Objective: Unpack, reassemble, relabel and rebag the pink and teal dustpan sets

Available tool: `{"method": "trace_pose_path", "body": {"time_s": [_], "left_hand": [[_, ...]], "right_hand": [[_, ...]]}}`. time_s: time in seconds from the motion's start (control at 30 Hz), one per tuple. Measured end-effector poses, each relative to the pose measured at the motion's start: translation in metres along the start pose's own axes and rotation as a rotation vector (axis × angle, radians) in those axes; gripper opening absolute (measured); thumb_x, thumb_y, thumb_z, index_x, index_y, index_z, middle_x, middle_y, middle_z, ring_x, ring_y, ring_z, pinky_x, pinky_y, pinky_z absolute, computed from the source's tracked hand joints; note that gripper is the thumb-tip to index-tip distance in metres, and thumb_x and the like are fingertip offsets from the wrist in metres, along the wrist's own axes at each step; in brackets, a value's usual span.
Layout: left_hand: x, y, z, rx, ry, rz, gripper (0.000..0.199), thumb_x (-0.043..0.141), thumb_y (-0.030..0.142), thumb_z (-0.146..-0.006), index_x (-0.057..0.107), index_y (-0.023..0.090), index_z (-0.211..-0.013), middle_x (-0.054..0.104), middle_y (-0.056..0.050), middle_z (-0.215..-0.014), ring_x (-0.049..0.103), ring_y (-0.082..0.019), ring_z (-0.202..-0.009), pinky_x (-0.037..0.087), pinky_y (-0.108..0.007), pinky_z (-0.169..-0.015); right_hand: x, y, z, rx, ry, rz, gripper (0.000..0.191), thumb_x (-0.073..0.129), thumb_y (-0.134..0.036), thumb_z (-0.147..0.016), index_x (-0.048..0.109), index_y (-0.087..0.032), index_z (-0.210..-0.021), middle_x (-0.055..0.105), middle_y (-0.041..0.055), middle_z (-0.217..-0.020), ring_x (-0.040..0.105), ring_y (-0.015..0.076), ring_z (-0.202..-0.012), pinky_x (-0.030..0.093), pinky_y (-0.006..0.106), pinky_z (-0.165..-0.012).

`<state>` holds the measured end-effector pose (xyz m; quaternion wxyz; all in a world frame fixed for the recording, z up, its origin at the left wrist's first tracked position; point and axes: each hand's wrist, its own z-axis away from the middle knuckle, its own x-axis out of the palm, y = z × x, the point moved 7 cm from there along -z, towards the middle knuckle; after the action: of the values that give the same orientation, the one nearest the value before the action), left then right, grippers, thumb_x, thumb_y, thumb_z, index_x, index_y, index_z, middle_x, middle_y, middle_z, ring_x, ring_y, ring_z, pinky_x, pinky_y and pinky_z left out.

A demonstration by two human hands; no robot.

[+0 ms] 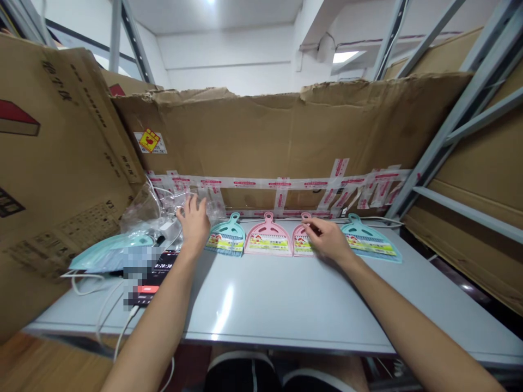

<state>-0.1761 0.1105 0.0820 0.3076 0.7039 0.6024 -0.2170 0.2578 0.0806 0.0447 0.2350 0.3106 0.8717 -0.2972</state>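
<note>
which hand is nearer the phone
Left. The left hand is just beyond and to the right of the phone; the right hand is much farther right, at a pink dustpan.

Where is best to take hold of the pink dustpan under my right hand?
Probably its narrow handle, pointing away from you, pinched from above by your right hand. The dustpan lies flat, its wide scoop partly under your hand, and another pink dustpan sits close on its left, so a side approach looks cramped.
</note>
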Motion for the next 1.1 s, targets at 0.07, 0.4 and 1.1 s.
{"method": "trace_pose_path", "body": {"time_s": [0.07, 0.4, 1.1], "left_hand": [[0.002, -0.002, -0.001, 0.006, 0.005, 0.003, 0.056, 0.051, 0.009, -0.098, 0.068, 0.019, -0.150, 0.068, -0.025, -0.153, 0.039, -0.045, -0.161, 0.018, -0.074, -0.128], [-0.041, 0.030, 0.002, 0.118, 0.201, 0.191, 0.029, 0.058, 0.020, -0.106, 0.082, 0.031, -0.117, 0.080, -0.011, -0.123, 0.056, -0.037, -0.142, 0.007, -0.067, -0.135], [0.020, 0.102, 0.055, -0.389, -0.078, 1.366, 0.036, 0.067, 0.061, -0.107, 0.066, 0.025, -0.114, 0.073, -0.003, -0.102, 0.056, -0.011, -0.059, 0.045, -0.025, -0.052]], "right_hand": [[0.001, 0.000, 0.000, 0.002, -0.007, -0.003, 0.023, 0.063, -0.036, -0.107, 0.082, -0.025, -0.112, 0.088, 0.0091, -0.106, 0.082, 0.0296, -0.089, 0.064, 0.043, -0.086], [0.006, -0.003, 0.001, 0.010, -0.043, -0.015, 0.022, 0.062, -0.034, -0.107, 0.081, -0.024, -0.110, 0.087, 0.0090, -0.108, 0.082, 0.0285, -0.090, 0.062, 0.041, -0.085], [0.028, -0.007, 0.006, 0.119, -0.143, -0.302, 0.067, 0.056, -0.057, -0.112, 0.043, -0.026, -0.171, 0.073, 0.0154, -0.144, 0.074, 0.0306, -0.121, 0.062, 0.048, -0.102]]}}
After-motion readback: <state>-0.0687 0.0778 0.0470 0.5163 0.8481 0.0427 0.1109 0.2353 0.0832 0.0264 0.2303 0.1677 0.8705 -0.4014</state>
